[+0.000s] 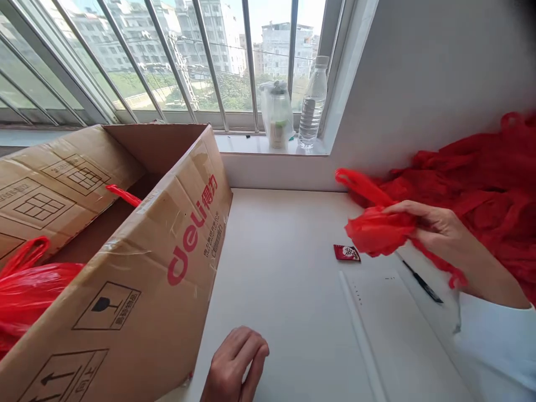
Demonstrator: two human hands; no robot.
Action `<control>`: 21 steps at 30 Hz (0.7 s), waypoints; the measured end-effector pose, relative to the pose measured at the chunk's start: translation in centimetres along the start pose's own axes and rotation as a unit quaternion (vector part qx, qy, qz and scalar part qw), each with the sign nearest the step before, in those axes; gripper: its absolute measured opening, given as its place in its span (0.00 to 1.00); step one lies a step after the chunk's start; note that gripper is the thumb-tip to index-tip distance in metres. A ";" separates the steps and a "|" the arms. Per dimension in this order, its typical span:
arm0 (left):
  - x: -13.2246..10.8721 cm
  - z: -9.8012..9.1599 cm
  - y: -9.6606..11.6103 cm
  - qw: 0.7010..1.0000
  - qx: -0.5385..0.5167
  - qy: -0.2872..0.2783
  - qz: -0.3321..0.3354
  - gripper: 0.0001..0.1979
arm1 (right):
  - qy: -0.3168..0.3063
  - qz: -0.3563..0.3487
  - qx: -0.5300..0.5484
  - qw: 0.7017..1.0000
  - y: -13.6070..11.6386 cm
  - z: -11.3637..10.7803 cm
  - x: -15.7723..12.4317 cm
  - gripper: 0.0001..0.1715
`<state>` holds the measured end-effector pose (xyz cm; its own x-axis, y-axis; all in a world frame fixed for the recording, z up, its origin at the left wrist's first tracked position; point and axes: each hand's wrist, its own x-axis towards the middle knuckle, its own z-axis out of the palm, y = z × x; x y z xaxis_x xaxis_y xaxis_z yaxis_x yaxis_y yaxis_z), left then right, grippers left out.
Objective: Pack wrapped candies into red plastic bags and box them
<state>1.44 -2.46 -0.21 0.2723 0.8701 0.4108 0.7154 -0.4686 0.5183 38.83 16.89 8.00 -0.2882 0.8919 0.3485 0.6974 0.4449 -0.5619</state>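
My right hand (439, 231) grips a crumpled red plastic bag (381, 229) above the right side of the white table. One handle loop of the bag sticks up to the left, and another end hangs below my wrist. Behind that hand lies a large heap of red plastic bags (464, 173), against the wall. My left hand (238, 363) is at the table's near side, right of the cardboard box (190, 229). Its fingers are curled in, and nothing shows in them.
Inside the box is a filled red bag (37, 285). A small dark red packet (347, 253), a white notebook (402, 329) and a black pen (425, 286) lie on the table (276, 268). A plastic bottle (312, 109) and a bagged cup (277, 117) stand on the windowsill.
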 end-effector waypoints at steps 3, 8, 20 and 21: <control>2.2 -1.2 0.8 0.996 -0.025 0.070 -0.045 0.10 | -0.161 -0.106 0.048 0.980 -4.6 4.5 -1.1 0.26; 4.4 -1.5 0.9 0.983 -0.021 0.146 -0.110 0.06 | -0.300 -0.181 0.070 0.934 -9.3 12.3 -3.5 0.26; 8.2 0.1 1.0 0.996 -0.008 -0.074 -0.052 0.16 | -0.091 -0.200 -0.096 0.971 -11.5 10.0 -5.7 0.16; 8.7 0.3 0.9 0.994 -0.013 -0.098 -0.043 0.15 | -0.097 -0.193 -0.136 0.967 -11.5 10.7 -5.8 0.20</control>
<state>4.65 4.73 3.64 0.3323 0.9192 0.2115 0.7254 -0.3924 0.5655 25.46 7.45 4.47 -0.6611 0.6734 0.3310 0.6523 0.7338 -0.1900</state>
